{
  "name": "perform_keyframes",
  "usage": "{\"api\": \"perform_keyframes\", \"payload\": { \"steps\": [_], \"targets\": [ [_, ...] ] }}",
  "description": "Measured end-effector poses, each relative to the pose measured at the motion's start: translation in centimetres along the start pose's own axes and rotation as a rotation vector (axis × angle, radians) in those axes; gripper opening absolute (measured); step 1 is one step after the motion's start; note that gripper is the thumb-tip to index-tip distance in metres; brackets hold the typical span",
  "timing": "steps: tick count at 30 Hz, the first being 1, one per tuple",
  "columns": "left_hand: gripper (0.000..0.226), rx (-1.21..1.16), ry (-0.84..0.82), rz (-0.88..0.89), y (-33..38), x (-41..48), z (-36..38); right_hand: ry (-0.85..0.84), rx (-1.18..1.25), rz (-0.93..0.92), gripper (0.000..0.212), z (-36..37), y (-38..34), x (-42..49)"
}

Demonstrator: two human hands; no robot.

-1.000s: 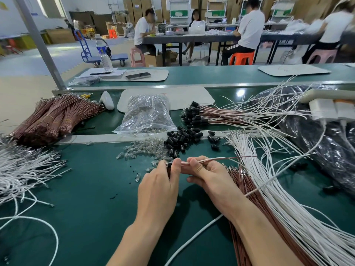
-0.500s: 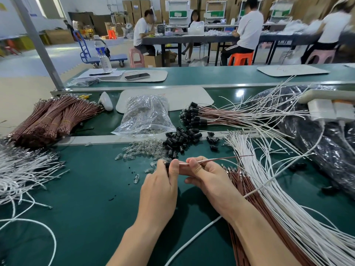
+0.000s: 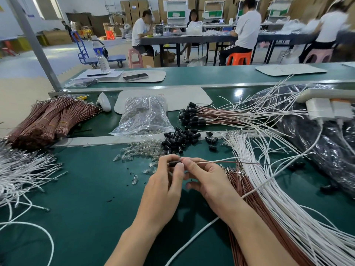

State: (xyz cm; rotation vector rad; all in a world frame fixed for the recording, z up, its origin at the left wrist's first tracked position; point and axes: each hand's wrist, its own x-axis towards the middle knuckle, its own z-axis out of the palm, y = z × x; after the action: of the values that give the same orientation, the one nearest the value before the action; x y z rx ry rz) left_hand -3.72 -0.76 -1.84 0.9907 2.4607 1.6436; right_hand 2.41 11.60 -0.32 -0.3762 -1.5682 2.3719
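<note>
My left hand (image 3: 165, 187) pinches a small black socket (image 3: 173, 163) between thumb and fingers over the green bench. My right hand (image 3: 206, 179) pinches a thin brown and white wire pair (image 3: 221, 161) right at the socket; the wires stretch away to the right. Just beyond my hands lie a heap of loose black sockets (image 3: 180, 139) and a scatter of tiny clear bulbs (image 3: 140, 152). Under my right forearm run loose brown wires (image 3: 247, 191) and white wires (image 3: 269, 189).
A clear bag of bulbs (image 3: 143, 118) lies behind the heaps. Finished socketed wires (image 3: 207, 116) lie at back right, bundled brown wires (image 3: 48, 120) at left, white wires (image 3: 21, 169) at far left. A black plastic sack (image 3: 317, 143) and a white power strip (image 3: 326, 109) fill the right.
My hands stay together at the same spot. The wire pair has tilted slightly lower on its right end, and the black socket now shows more clearly between my left fingers.
</note>
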Motion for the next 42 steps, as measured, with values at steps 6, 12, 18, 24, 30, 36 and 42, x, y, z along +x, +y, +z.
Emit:
{"api": "perform_keyframes", "payload": {
  "steps": [6,12,18,24,30,36,42],
  "targets": [
    [0.052,0.341,0.107,-0.046,0.14,-0.13,0.0,-0.019,-0.082,-0.025,0.024,0.09,0.11,-0.13],
    [0.051,0.371,0.125,-0.07,0.28,-0.25,0.02,-0.045,-0.128,-0.003,0.026,0.0,0.26,-0.3],
    [0.033,0.394,0.156,-0.073,0.25,-0.06,0.3,0.0,-0.178,0.004,0.015,0.05,0.36,-0.21],
    [0.029,0.511,0.203,-0.055,0.15,-0.02,0.21,0.04,-0.254,-0.045,0.012,0.41,0.37,-0.38],
    [0.057,0.54,0.179,-0.099,-0.09,0.0,-0.09,0.012,-0.3,-0.078,0.014,0.26,0.35,-0.57],
    [0.072,0.593,0.15,-0.124,-0.31,0.1,-0.45,-0.039,-0.313,-0.084,0.015,0.06,0.41,-0.63],
    [0.066,0.514,0.142,-0.121,-0.35,0.19,-0.53,-0.04,-0.236,-0.016,0.016,-0.09,0.57,-0.34]
  ]
}}
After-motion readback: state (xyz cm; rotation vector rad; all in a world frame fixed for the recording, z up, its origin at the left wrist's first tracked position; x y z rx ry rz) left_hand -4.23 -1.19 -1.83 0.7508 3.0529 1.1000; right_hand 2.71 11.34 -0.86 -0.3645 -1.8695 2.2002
